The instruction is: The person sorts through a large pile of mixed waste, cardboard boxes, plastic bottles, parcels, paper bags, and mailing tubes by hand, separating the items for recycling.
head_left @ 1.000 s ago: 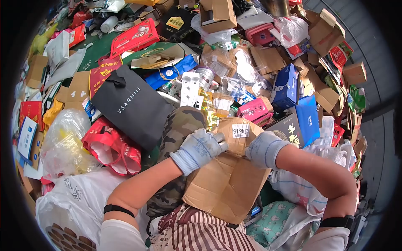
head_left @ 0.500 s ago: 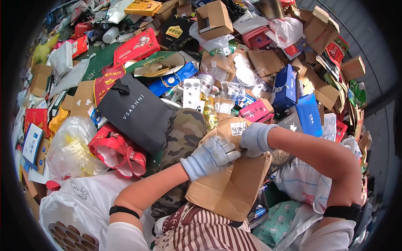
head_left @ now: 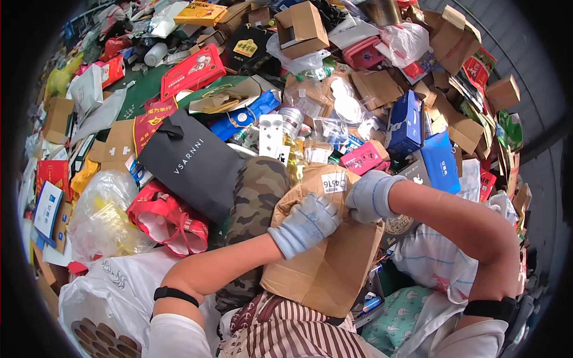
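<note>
A creased brown cardboard box (head_left: 316, 274), opened out and partly flattened, rests across my lap with a white printed label (head_left: 333, 182) near its upper end. My left hand (head_left: 308, 224), in a light blue-grey work glove, grips the box's middle with curled fingers. Close beside it, my right hand (head_left: 371, 196) in a matching glove closes on the box's right edge below the label. The fingertips of both hands are partly hidden against the cardboard. Left of the box is my knee in camouflage cloth (head_left: 258, 188).
Mixed packaging is heaped all round. A black VSARNNI paper bag (head_left: 191, 164) leans left of my knee, near a red bag (head_left: 170, 218). White sacks flank me; the left one (head_left: 128, 280) holds cardboard tubes (head_left: 102, 340). A blue box (head_left: 404, 125) lies to the right, before a grey metal wall (head_left: 540, 89).
The upper part of the cardboard box has spread and tipped up, showing more of its label. My left hand has turned with its fingers curled upward; my right hand has shifted slightly right.
</note>
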A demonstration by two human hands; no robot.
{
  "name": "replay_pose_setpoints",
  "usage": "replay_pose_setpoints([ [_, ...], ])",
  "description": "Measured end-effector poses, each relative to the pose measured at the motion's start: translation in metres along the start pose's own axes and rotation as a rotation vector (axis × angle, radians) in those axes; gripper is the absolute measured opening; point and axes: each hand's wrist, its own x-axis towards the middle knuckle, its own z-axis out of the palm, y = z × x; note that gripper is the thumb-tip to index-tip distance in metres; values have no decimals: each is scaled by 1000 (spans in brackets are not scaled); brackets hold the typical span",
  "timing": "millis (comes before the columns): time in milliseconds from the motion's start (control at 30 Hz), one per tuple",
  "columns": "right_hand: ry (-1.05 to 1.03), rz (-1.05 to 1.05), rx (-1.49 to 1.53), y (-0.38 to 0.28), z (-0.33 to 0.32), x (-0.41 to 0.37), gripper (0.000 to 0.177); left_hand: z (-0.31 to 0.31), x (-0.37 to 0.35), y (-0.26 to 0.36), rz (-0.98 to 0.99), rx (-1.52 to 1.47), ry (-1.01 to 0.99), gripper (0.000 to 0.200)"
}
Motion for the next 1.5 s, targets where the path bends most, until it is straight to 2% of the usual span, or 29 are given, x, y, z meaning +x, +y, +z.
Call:
replay_pose_setpoints([
  [67,11,22,37,7,1,0,33,-5,-2,-2,-15,-31,26,8],
  [133,-16,-13,-53,2,1,6,32,-4,-4,0,-7,-41,93,7],
  [233,-49,27,-146,-14,-1,11,29,-5,-2,1,-14,-12,70,5],
  [333,59,-17,-186,-17,11,15,28,4,-2,-3,-2,-16,10,5],
  [467,75,51,121,14,-6,-11,31,-9,-3,-7,-41,-20,70,4],
  [667,7,2,-188,-1,-1,7,29,-5,-2,-5,-31,-49,112,5],
  [867,-34,-61,-175,-4,1,22,29,0,-3,-2,-21,-86,103,8],
  [967,3,-114,-125,2,0,12,31,1,-1,-4,-2,-117,163,9],
  [1067,-51,-187,-34,6,-8,-3,33,-6,-5,-6,-3,-216,227,9],
  [1100,-74,-325,206,3,5,-5,36,-8,-6,-10,-5,-249,229,10],
  [1200,-5,-327,226,-9,4,-21,37,-8,-7,-16,-11,-314,286,11],
  [1233,122,-308,198,-5,1,-22,35,-8,-7,-18,-22,-324,315,12],
  [1333,65,60,103,-3,-26,-38,36,-14,-8,-14,-30,-255,385,13],
  [1367,143,26,130,-2,-22,-38,32,-16,-9,-13,-21,-238,371,12],
  [1500,-52,39,-129,-18,-23,-20,31,-14,-8,-7,6,-215,309,12],
])
